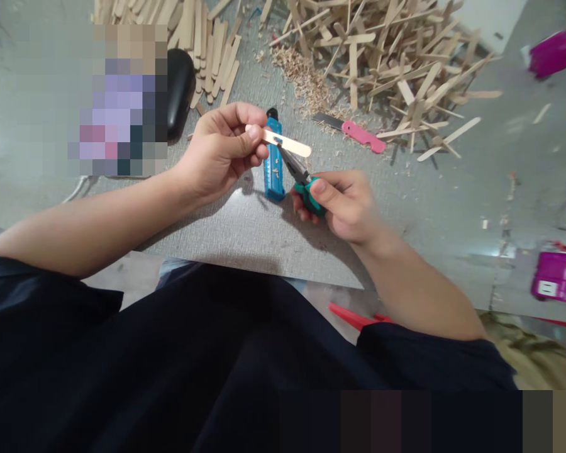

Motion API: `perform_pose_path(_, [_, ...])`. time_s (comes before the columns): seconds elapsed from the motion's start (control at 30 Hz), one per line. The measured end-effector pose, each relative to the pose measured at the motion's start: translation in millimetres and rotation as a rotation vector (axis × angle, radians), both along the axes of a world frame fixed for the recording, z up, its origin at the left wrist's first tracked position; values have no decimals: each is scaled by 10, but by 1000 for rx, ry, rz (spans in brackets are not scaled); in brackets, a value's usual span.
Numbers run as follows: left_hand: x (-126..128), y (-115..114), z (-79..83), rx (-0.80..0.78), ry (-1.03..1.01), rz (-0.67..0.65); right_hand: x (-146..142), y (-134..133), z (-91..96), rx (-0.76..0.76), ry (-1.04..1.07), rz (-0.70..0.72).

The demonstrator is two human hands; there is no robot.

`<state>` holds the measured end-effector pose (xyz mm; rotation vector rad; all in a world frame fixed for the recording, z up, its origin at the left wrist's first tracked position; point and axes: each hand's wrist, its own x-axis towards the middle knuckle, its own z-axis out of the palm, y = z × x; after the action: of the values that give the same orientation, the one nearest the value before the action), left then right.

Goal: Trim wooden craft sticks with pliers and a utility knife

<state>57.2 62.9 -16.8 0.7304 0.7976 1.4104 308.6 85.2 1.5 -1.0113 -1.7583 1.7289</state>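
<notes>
Between its thumb and fingers, my left hand (229, 139) pinches one end of a wooden popsicle stick (295, 146), whose rounded far end points right. My right hand (346, 204) is closed around the green handles of a pair of scissors (296, 165). The scissor tips meet the stick near its middle, at a small dark spot; whether they cut into it I cannot tell. Below the stick, a blue utility knife (274, 167) lies on the table, partly covered by the stick and my left fingers. A pink-handled folding knife (363, 136) lies beyond my right hand.
A large loose heap of popsicle sticks (382, 56) spreads across the far right, beside a pile of wood shavings (306, 78). More sticks (212, 53) lie aligned at the far left, near a black rounded object (179, 94). Purple packages (559, 277) sit at right.
</notes>
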Motion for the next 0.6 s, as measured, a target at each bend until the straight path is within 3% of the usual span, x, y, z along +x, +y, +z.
perform_pose_path(0.17, [-35,20,-92,-51,-11,-34,-30,-23,27,-341,85,101])
perform_pose_path(0.33, [-95,28,-76,-44,-12,-229,-9,-16,21,-552,179,266])
perform_pose_path(0.47, [-67,5,4,-15,-170,-394,15,9,63,-479,197,365])
perform_pose_path(0.6, [-59,-43,159,-31,-168,-537,75,15,182,-244,138,300])
